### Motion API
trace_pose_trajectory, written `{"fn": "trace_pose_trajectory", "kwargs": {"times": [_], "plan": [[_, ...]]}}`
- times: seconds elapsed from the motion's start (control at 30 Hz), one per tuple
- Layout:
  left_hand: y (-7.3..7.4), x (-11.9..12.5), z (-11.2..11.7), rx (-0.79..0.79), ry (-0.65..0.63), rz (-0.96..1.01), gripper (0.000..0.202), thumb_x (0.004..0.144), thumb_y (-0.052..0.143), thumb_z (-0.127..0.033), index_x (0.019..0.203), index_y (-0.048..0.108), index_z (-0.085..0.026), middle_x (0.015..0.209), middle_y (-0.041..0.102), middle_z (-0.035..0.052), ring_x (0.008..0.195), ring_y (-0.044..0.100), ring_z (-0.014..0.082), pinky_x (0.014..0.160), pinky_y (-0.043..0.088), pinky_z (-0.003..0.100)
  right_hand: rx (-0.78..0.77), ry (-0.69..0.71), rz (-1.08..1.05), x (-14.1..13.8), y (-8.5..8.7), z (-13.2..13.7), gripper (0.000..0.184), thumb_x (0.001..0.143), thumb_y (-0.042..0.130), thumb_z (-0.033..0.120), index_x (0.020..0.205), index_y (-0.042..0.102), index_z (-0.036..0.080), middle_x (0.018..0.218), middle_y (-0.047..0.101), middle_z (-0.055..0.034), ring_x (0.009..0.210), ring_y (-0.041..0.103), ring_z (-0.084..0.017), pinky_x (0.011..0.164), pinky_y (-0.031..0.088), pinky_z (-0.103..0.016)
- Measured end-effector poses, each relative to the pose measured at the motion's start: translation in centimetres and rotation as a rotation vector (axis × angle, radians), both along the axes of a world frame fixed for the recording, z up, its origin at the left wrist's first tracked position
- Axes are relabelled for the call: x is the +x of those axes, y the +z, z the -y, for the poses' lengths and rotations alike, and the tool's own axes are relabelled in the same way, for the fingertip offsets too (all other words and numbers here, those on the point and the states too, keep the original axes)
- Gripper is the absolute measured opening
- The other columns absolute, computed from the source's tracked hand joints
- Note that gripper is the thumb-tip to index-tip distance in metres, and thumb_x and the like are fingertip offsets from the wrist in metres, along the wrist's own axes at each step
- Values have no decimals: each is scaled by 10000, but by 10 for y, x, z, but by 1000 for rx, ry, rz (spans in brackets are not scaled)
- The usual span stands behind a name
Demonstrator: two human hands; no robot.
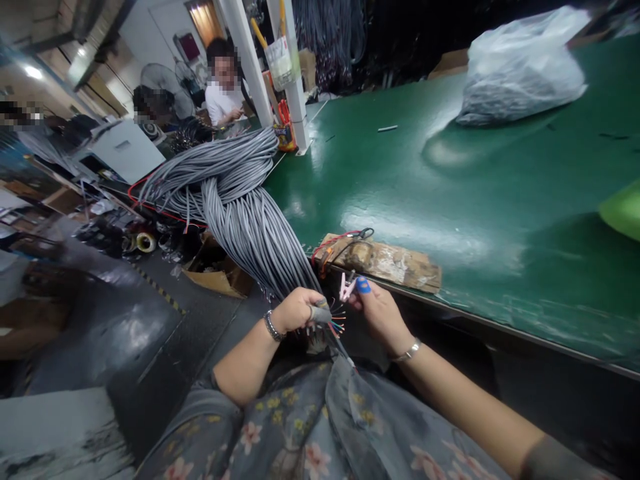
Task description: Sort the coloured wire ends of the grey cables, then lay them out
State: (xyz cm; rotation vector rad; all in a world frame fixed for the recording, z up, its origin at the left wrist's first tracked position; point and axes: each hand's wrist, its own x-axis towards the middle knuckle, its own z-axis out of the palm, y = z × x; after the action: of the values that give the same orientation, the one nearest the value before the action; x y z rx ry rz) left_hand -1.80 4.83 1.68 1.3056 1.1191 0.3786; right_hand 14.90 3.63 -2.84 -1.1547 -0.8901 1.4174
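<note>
Grey cable end in the left hand, pink clip in the right hand

Nearest is the wearer's floral top, cut off by the lower edge. Just beyond it, the left hand's fingers are curled closed around the cable end, from which thin coloured wires fan toward the right hand; the fingertips blend into a grey piece, and whether that is cable jacket or a finger covering cannot be told. The right thumb, wearing a blue wrap, pinches the pink clip against fingers mostly hidden behind it.

Beside the hands, a thick bundle of grey cables hangs over the edge of the green workbench; its lower end disappears behind the left arm. A worn wooden board lies at that edge, near the clip. At the right margin a light-green object is cut off. Farther back sit a plastic bag, its contents unclear, and a person in white, partly behind a post.
</note>
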Motion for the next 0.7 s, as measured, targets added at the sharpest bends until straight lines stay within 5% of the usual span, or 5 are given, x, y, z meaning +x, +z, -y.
{"fn": "trace_pose_trajectory", "kwargs": {"times": [0.27, 0.7], "plan": [[2, 5, -4, 100, -69, -50, 136, 568, 573, -233, 464, 521, -161, 370, 416, -49, 345, 329, 57, 380, 234, 194, -224, 123, -466, -4, -1, -5, 546, 446, 793, 650, 699, 682, 179, 593, 530, 22, 547, 418, -98, 526, 370, -240], [-4, 14, -5, 29, -25, -117, 136, 578, 572, -190, 473, 491, -159, 358, 405, -72, 330, 308, 45, 376, 247, 182, -237, 25, -570, -12, -8, -9, 466, 410, 857, 545, 595, 668, 161, 549, 554, 13, 534, 427, -92, 499, 347, -231]]}}
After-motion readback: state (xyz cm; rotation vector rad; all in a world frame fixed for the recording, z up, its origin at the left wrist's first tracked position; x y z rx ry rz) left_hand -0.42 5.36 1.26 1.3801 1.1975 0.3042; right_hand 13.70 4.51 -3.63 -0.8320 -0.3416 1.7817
